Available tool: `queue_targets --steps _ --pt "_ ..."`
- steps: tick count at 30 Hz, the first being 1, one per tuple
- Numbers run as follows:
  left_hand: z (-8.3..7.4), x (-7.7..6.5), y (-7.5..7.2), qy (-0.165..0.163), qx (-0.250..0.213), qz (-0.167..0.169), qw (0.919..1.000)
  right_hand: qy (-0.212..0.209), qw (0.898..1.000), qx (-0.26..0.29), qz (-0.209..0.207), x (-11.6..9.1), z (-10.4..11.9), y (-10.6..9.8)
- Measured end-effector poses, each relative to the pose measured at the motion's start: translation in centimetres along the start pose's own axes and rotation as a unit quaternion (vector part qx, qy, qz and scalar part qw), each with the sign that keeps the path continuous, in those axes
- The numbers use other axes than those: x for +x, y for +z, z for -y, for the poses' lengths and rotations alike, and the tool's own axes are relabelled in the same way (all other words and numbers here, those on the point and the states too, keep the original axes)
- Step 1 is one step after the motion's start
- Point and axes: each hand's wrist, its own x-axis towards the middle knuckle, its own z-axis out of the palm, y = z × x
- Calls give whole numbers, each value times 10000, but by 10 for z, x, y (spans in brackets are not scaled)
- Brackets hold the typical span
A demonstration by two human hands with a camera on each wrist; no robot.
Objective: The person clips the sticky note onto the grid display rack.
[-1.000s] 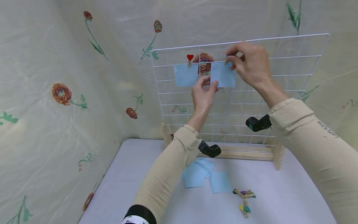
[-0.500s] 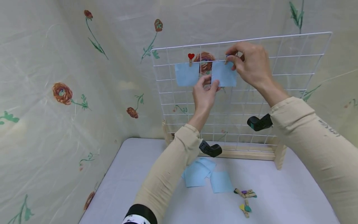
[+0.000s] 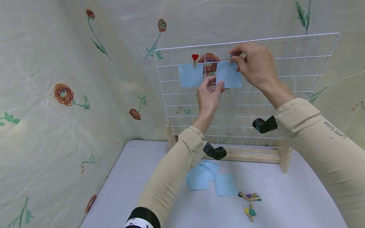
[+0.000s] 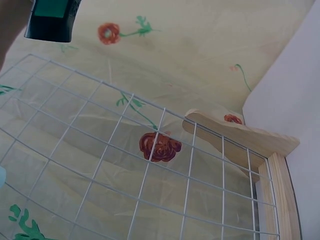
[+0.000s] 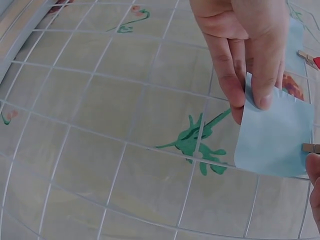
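Note:
A blue paper square [image 3: 229, 74] lies against a white wire grid [image 3: 302, 76], near its upper wires. My left hand [image 3: 209, 96] pinches the paper's lower left corner, thumb in front and fingers behind. At the top edge, my right hand [image 3: 255, 65] pinches a small wooden clothespin [image 5: 311, 148] with a bit of blue on it; the clothespin sits over the paper's edge. To the left, a second blue paper [image 3: 190, 76] hangs from the grid by a clothespin with a red heart [image 3: 195, 57]. Only a sliver of paper shows in the left wrist view.
Several blue papers [image 3: 199, 178] lie on the white table [image 3: 114, 202] below the grid. Nearer and to the right are several loose clothespins [image 3: 249, 197] with coloured tops. A wooden stand [image 3: 251, 157] holds the grid upright before a flower-patterned sheet [image 3: 34, 57].
The view has shifted very slightly. Both hands keep their hold on the paper and the clothespin, with no other clear movement.

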Motion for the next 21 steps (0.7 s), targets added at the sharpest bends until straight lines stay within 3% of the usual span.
queue_targets --steps 21 --pt "-1 -4 0 -56 383 58 9992 -39 9999 145 33 -6 -1 -1"
